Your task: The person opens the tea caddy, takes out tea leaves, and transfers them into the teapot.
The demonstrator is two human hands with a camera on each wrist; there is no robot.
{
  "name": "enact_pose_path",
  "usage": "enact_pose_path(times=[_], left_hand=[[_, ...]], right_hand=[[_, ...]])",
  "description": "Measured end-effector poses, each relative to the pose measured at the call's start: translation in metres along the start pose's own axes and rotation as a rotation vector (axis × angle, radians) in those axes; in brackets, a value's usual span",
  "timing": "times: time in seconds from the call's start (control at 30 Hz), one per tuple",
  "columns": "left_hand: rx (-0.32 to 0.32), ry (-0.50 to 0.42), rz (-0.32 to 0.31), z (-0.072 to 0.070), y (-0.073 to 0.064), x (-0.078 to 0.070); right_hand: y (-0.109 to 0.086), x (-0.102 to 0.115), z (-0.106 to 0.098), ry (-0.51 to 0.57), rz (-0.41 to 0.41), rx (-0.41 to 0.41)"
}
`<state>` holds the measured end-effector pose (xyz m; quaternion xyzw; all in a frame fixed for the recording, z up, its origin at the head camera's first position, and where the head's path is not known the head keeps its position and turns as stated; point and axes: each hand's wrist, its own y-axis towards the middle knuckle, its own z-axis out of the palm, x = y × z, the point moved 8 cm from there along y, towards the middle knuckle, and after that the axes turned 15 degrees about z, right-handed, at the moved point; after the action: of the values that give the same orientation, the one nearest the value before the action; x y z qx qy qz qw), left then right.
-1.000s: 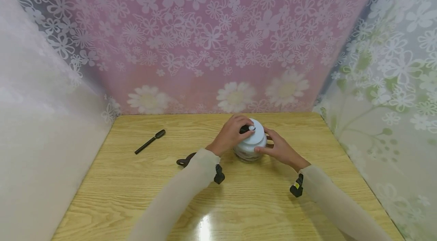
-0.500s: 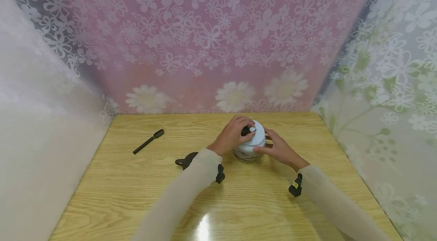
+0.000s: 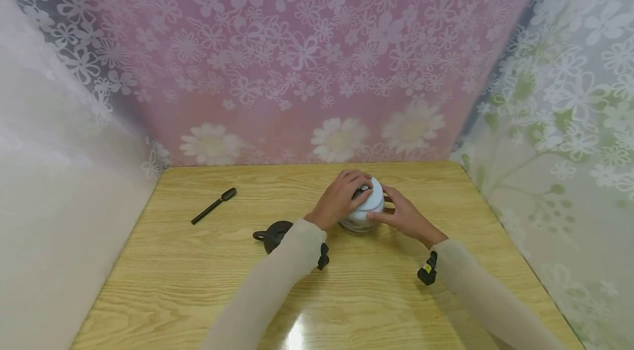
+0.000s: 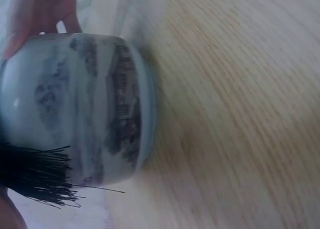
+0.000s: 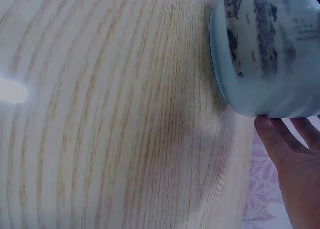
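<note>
A rounded pale porcelain jar with dark landscape prints stands on the wooden table, its white lid on top. My left hand lies over the lid's left side and grips a brush whose black bristles show against the jar in the left wrist view. The brush's handle is hidden in that hand. My right hand holds the jar from the right, thumb at the front and fingers behind; in the right wrist view its fingertips touch the jar wall.
A dark round pot with a loop handle sits left of the jar, partly covered by my left sleeve. Farther left lies a thin black utensil with a wider end. Flower-printed cloth rises behind the table's back edge and at both sides.
My left hand has shifted slightly right across the lid, covering more of its knob. More of the dark pot shows beside my sleeve. The right hand keeps its hold on the jar.
</note>
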<state>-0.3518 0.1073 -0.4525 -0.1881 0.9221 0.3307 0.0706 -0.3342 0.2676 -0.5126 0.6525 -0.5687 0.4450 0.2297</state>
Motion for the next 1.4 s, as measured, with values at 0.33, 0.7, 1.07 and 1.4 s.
enact_pose_path(times=[0.33,0.7,1.07,1.4], left_hand=[[-0.083,0.029,0.02,0.006,-0.005,-0.002],[-0.173,-0.089,-0.03,0.012,-0.009,0.007],[-0.174,-0.121,-0.074,0.013,-0.008,0.01],[-0.176,-0.111,-0.084,0.015,-0.008,0.01]], right_hand=[[0.001,0.002,0.0,0.006,-0.015,0.003],[-0.002,0.003,0.001,0.001,0.007,-0.01],[-0.003,0.003,0.001,-0.003,0.006,-0.017],[-0.004,0.002,0.003,0.0,0.003,-0.022]])
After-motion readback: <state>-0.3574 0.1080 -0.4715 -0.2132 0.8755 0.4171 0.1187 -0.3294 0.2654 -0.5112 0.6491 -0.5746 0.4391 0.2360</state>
